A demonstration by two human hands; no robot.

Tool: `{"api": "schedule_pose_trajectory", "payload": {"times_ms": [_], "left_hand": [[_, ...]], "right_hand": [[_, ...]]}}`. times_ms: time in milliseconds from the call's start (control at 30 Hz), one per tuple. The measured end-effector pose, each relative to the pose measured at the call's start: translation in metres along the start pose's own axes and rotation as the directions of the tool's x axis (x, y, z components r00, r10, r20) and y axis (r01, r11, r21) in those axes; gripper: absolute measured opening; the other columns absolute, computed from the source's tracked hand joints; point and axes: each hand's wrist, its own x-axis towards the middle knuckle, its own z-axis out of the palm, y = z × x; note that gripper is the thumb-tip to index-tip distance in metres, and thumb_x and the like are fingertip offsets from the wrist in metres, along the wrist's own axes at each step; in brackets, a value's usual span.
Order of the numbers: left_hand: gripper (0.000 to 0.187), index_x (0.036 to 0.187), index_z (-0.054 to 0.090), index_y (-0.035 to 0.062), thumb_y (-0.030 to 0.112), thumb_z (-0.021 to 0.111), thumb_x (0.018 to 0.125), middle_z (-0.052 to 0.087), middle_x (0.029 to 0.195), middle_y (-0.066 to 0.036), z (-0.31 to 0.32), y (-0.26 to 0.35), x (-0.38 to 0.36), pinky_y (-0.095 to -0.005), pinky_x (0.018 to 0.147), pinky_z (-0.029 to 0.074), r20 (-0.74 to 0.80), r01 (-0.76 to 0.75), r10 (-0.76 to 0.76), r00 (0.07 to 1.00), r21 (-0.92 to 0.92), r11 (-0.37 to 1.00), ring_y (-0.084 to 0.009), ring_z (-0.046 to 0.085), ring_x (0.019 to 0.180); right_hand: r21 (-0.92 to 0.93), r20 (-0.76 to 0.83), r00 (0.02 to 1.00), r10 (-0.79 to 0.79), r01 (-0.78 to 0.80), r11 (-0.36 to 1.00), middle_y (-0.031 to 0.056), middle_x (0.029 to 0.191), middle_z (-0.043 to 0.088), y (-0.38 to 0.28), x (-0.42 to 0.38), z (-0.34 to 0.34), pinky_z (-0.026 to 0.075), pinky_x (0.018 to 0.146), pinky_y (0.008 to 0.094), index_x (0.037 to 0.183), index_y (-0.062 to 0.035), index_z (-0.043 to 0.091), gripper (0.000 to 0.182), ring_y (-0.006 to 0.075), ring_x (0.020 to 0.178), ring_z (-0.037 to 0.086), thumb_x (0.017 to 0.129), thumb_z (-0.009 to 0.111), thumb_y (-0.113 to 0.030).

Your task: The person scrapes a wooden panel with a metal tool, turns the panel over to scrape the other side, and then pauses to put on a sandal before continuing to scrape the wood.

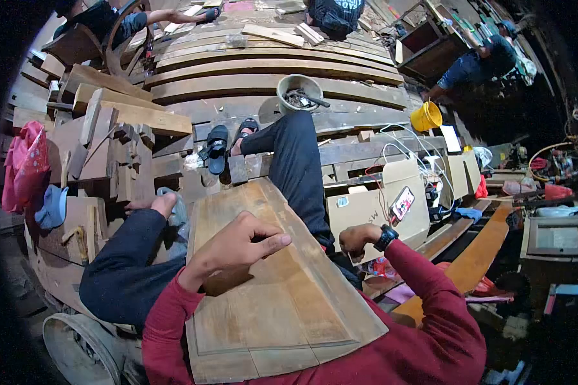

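A wooden panel (263, 314) with a raised, bevelled field lies tilted across my lap. Over its middle is my left hand (241, 244), with curled fingers and the thumb along them. The palm side faces down, so anything inside that hand is hidden. My right hand (359, 242) is closed in a fist off the panel's right side, with a dark watch (385, 237) on the wrist. Its underside is in shadow, and I cannot make out what it holds. Just beyond the fist lies flattened cardboard (404, 186) bearing a phone (402, 203) with its screen lit.
A bucket (299, 95) of dark tools or scraps stands ahead, with sandals (217, 149) nearby. Wood offcuts (135, 115) are piled left. A yellow bucket (426, 117) and white cables (417, 144) are at right. Other people (488, 61) sit or work farther off.
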Motion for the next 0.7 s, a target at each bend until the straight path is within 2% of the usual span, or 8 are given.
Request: {"api": "schedule_pose_trajectory", "payload": {"times_ms": [33,67,100,133,200,267,467,700], "left_hand": [[0.049,0.071,0.056,-0.0033,0.031,0.063,0.104,0.041,0.055,-0.005,-0.002,0.0,0.0,-0.0347,0.054,0.037,-0.004,-0.001,0.001,1.0,0.002,1.0,-0.0124,0.037,0.055],[0.048,0.071,0.056,-0.0033,0.031,0.063,0.104,0.04,0.056,-0.005,-0.004,0.004,0.001,-0.0346,0.054,0.037,-0.001,0.0,0.0,1.0,-0.023,1.0,-0.0124,0.037,0.055],[0.047,0.071,0.055,-0.0032,0.03,0.063,0.104,0.04,0.056,-0.006,-0.005,0.008,0.003,-0.0345,0.054,0.036,0.003,0.002,-0.002,1.0,-0.047,0.999,-0.0124,0.036,0.055],[0.047,0.071,0.055,-0.003,0.03,0.063,0.104,0.04,0.056,-0.005,-0.01,0.012,0.001,-0.0344,0.054,0.036,-0.001,0.011,-0.011,1.0,-0.056,0.998,-0.0124,0.036,0.056],[0.047,0.072,0.055,-0.0026,0.031,0.063,0.104,0.04,0.057,-0.005,-0.019,0.012,0.0,-0.0342,0.055,0.036,-0.019,0.023,-0.024,1.0,-0.053,0.998,-0.0128,0.036,0.056],[0.047,0.072,0.055,-0.0023,0.031,0.063,0.104,0.04,0.058,-0.005,-0.027,0.013,-0.001,-0.034,0.055,0.036,-0.037,0.026,-0.027,0.999,-0.051,0.998,-0.0129,0.036,0.057],[0.046,0.074,0.056,-0.0024,0.032,0.063,0.104,0.041,0.058,-0.005,-0.043,0.022,-0.001,-0.0342,0.055,0.036,-0.067,0.003,-0.007,0.998,-0.065,0.998,-0.0125,0.036,0.058],[0.047,0.074,0.056,-0.0031,0.032,0.063,0.104,0.04,0.057,-0.006,-0.042,0.02,0.006,-0.0349,0.055,0.036,-0.038,0.031,-0.035,0.999,-0.08,0.996,-0.0125,0.035,0.057]], "right_hand": [[0.287,-0.008,0.999,0.038,-0.034,0.957,0.011,0.076,0.076,-0.002,-0.012,-0.003,0.057,0.06,0.043,0.094,0.0002,0.078,0.023,0.0281,0.063,0.069,0.076,0.068,-0.008],[0.557,-0.003,0.997,0.075,-0.061,0.829,0.0103,0.074,0.075,-0.005,-0.023,-0.001,0.057,0.058,0.0413,0.093,0.0003,0.078,0.021,0.0272,0.059,0.067,0.076,0.068,-0.006],[0.624,-0.003,0.99,0.138,-0.106,0.774,0.0138,0.075,0.075,-0.01,-0.05,-0.001,0.056,0.053,0.0394,0.095,0.0056,0.076,0.022,0.0272,0.058,0.068,0.082,0.064,-0.006],[0.404,-0.046,0.999,-0.025,0.041,0.914,0.0164,0.078,0.076,0.0,-0.046,0.006,0.056,0.053,0.0396,0.095,0.0068,0.076,0.022,0.0279,0.061,0.071,0.084,0.062,-0.006],[0.299,0.146,0.989,0.011,-0.055,0.953,0.0123,0.087,0.079,0.031,-0.023,0.034,0.056,0.068,0.0376,0.096,-0.0003,0.08,0.028,0.0232,0.073,0.071,0.08,0.062,-0.014],[0.251,0.221,0.975,-0.028,-0.029,0.967,0.0118,0.087,0.078,0.051,-0.017,0.075,0.056,0.068,0.0378,0.097,-0.0005,0.08,0.027,0.0229,0.074,0.07,0.081,0.063,-0.015],[0.418,0.161,0.957,-0.243,0.157,0.895,0.0102,0.086,0.076,0.049,-0.002,0.195,0.055,0.068,0.0385,0.099,-0.0013,0.078,0.027,0.0221,0.075,0.068,0.082,0.066,-0.018],[0.52,0.099,0.948,-0.301,0.209,0.828,0.0084,0.086,0.074,0.045,0.009,0.235,0.054,0.067,0.0393,0.101,-0.0022,0.076,0.027,0.0211,0.076,0.066,0.084,0.069,-0.022]]}}
